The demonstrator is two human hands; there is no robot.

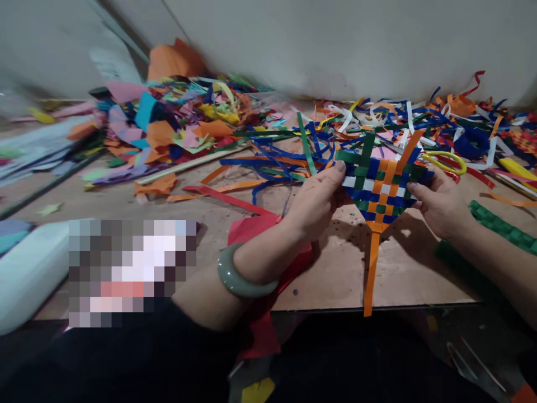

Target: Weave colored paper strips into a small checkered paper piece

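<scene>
Orange, blue, green and white weave (381, 193): held up over the near part of the table, between both hands, tapering to a point at the bottom, loose strip ends sticking up at the top.
Orange tail (371, 274): hangs from that point.
Left hand (319, 196): pinching the weave's left corner, thumb on the face; a pale green bangle (255, 288) circles the wrist.
Right hand (440, 201): apart from the other, gripping the right corner, thumb on the face.
Pale wrapper (115, 61): upper left, by the wall; too blurred to tell if it holds anything.
Table (331, 280): brown and speckled, its front edge just below the hands.
Scrap heap (176, 120): mixed coloured paper at the back left, a large orange sheet (174, 61) standing up behind.
Loose strips (281, 154): tangled behind the weave, running to a blue coil (472, 143) on the right.
Yellow loop (444, 155): a handle, beside the right hand.
Red paper (247, 229): under the left forearm.
Green plait (503, 229): near the right forearm.
Wall (335, 50): plain grey, behind everything.
</scene>
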